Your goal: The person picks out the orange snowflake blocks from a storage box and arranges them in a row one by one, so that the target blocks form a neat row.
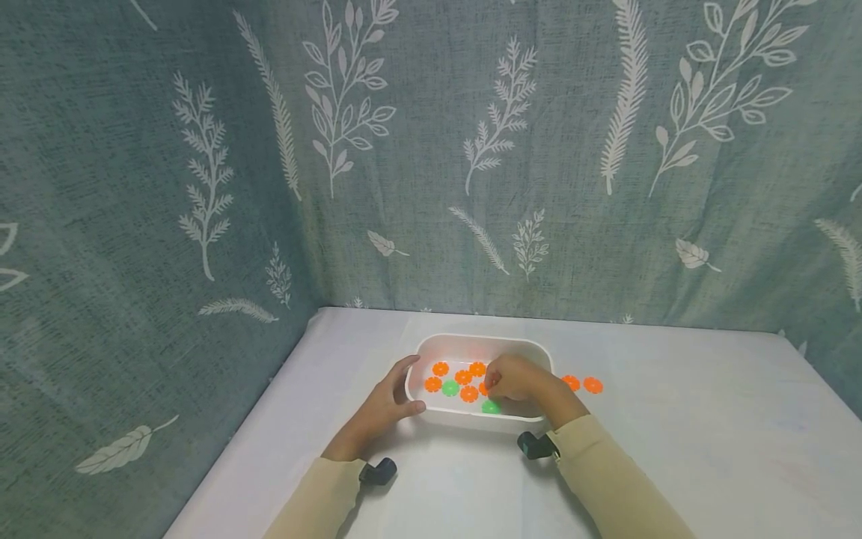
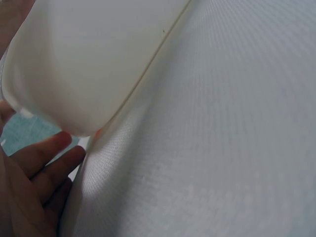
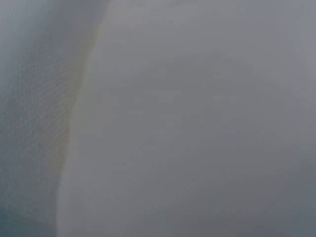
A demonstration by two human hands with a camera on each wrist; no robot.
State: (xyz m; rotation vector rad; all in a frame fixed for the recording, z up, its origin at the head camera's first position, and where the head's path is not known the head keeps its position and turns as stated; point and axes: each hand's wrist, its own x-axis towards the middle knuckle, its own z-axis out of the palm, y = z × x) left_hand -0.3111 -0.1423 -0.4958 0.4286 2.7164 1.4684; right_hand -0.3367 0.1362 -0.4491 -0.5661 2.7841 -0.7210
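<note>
A white plastic tub (image 1: 465, 416) stands on the table, with several orange flower-shaped discs (image 1: 469, 394) and two green flower-shaped discs (image 1: 450, 388) lying inside. My left hand (image 1: 387, 400) holds the tub's left end, thumb by the front wall and fingers at the far-left rim. In the left wrist view, other fingers (image 2: 54, 165) lie loosely bent by the outer end wall. My right hand (image 1: 515, 378) reaches inside over the right half. Its curled fingertips pinch at an orange disc (image 1: 483, 389), which they partly cover. The right wrist view shows just the pale tub wall (image 3: 187, 123), blurred.
Two more orange discs (image 1: 593, 385) lie on the white tablecloth (image 1: 694, 419) just right of the tub. Patterned green-grey curtains (image 1: 431, 247) hang behind the table and along its left side. A dark wrist camera (image 1: 535, 445) sits close to the tub's front right corner.
</note>
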